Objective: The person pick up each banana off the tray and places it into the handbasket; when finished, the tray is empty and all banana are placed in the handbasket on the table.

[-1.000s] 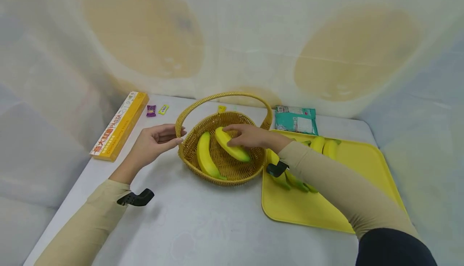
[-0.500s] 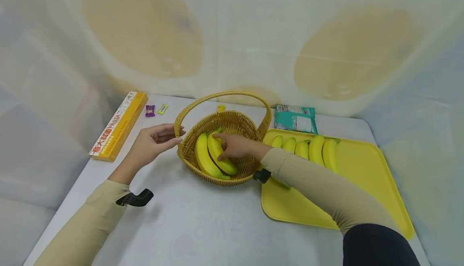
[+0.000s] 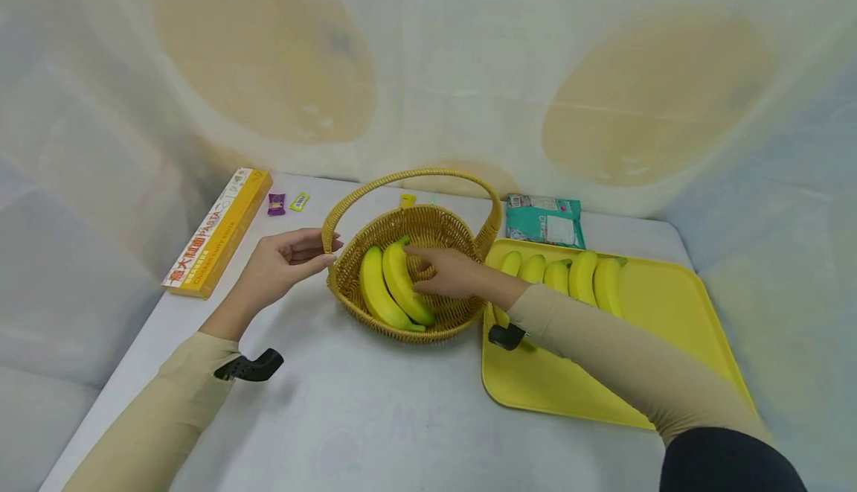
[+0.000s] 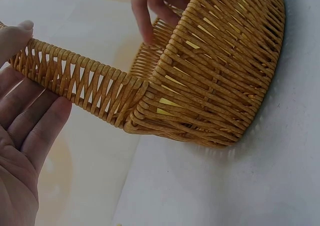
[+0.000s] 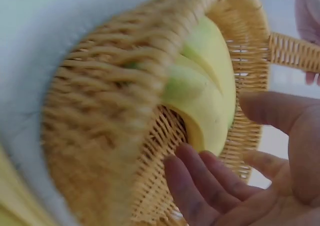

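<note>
A wicker basket (image 3: 458,326) stands on the table, holding two bananas side by side: the left banana (image 3: 377,292) and the right banana (image 3: 402,287). My left hand (image 3: 280,265) pinches the left side of the arched handle (image 4: 82,78), thumb on one face and fingers on the other. Inside the basket, my right hand (image 3: 450,272) is beside the right banana. In the right wrist view its thumb and fingers are spread around the banana's end (image 5: 205,118), with nothing gripped; whether a fingertip touches the peel is hard to tell.
On the right lies a yellow tray (image 3: 676,328) with several bananas (image 3: 582,278), partly behind the right forearm. Behind it is a teal packet (image 3: 545,222). A pasta box (image 3: 217,235) lies at far left, near purple (image 3: 277,205) and yellow (image 3: 299,202) wrapped candies.
My right hand moved the second banana left, against the first, then loosened and drew back slightly to the right. My left hand has stayed at the handle.
</note>
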A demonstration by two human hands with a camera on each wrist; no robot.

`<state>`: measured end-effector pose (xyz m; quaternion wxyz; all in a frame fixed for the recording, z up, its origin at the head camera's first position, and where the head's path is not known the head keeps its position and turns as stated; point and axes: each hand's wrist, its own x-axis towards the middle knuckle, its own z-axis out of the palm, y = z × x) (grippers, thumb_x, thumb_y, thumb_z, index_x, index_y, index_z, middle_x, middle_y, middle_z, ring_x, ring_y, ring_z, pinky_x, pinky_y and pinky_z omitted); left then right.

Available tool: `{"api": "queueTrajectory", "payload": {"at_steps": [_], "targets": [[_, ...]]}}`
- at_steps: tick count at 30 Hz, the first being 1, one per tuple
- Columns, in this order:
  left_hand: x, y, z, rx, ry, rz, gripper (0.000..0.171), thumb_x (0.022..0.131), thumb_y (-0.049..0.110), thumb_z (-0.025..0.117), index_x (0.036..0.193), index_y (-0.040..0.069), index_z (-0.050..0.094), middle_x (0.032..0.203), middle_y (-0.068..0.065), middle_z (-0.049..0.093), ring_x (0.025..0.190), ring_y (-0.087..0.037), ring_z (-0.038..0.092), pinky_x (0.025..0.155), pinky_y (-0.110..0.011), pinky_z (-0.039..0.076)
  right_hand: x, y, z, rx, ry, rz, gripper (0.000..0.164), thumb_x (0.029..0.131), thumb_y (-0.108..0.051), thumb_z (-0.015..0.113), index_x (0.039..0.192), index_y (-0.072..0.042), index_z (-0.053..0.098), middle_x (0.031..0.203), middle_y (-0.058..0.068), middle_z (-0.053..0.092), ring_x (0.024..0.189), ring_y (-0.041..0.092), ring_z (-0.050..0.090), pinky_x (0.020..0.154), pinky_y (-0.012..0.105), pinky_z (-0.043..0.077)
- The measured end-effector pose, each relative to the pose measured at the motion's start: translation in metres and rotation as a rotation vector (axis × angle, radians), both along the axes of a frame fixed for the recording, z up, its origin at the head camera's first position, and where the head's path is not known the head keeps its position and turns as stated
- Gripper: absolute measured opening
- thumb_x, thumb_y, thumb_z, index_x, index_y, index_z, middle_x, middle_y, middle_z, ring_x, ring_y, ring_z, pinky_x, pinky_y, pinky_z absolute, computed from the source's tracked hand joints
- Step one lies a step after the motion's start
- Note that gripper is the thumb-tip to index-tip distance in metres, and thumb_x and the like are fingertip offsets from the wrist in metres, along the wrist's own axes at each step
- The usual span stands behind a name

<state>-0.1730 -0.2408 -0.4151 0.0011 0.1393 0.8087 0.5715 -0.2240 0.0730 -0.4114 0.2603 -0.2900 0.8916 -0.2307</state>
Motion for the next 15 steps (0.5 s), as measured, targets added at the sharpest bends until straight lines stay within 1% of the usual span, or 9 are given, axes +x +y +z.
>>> {"api": "queueTrajectory", "payload": {"at_steps": [3, 5, 9, 12, 15], "targets": [[0.0, 0.001, 0.001, -0.001, -0.006, -0.001, 0.036, 0.094, 0.022, 0.077, 0.125, 0.006, 0.07, 0.119, -0.01, 0.074, 0.106, -0.011, 0.071, 0.09, -0.023, 0.057, 0.012, 0.022, 0.003, -0.081, 0.043, -0.021, 0.064, 0.101, -0.025, 0.065, 0.158, -0.015, 0.037, 0.136, 0.015, 0.062, 0.118, 0.027, 0.063, 0.094, 0.041, 0.056], [0.0, 0.001, 0.001, -0.002, -0.01, -0.002, 0.036, 0.094, 0.022, 0.077, 0.125, 0.006, 0.07, 0.12, -0.01, 0.073, 0.106, -0.012, 0.071, 0.09, -0.023, 0.057, 0.02, 0.04, 0.003, -0.139, 0.068, -0.051, 0.058, 0.102, -0.026, 0.064, 0.155, -0.015, 0.044, 0.133, 0.013, 0.062, 0.118, 0.026, 0.062, 0.096, 0.042, 0.055], [0.0, 0.002, 0.001, 0.002, -0.013, -0.005, 0.037, 0.094, 0.022, 0.077, 0.125, 0.005, 0.07, 0.12, -0.01, 0.073, 0.11, -0.02, 0.071, 0.091, -0.023, 0.057, 0.039, 0.079, 0.003, -0.256, 0.134, -0.118, 0.047, 0.103, -0.025, 0.062, 0.147, -0.011, 0.053, 0.135, 0.01, 0.062, 0.121, 0.029, 0.059, 0.1, 0.049, 0.052], [0.0, 0.002, 0.002, 0.001, -0.013, -0.004, 0.038, 0.094, 0.022, 0.077, 0.126, 0.005, 0.07, 0.121, -0.009, 0.073, 0.113, -0.027, 0.07, 0.091, -0.023, 0.056, 0.05, 0.11, 0.003, -0.305, 0.196, -0.19, 0.043, 0.104, -0.022, 0.061, 0.144, -0.01, 0.056, 0.138, 0.01, 0.061, 0.123, 0.031, 0.058, 0.099, 0.054, 0.051], [0.001, 0.001, 0.002, -0.005, -0.014, 0.002, 0.038, 0.093, 0.023, 0.077, 0.126, 0.006, 0.069, 0.122, -0.008, 0.073, 0.114, -0.029, 0.069, 0.092, -0.022, 0.056, 0.053, 0.142, -0.001, -0.301, 0.235, -0.281, 0.042, 0.105, -0.023, 0.06, 0.144, -0.01, 0.056, 0.139, 0.012, 0.06, 0.123, 0.032, 0.058, 0.098, 0.055, 0.05]]}}
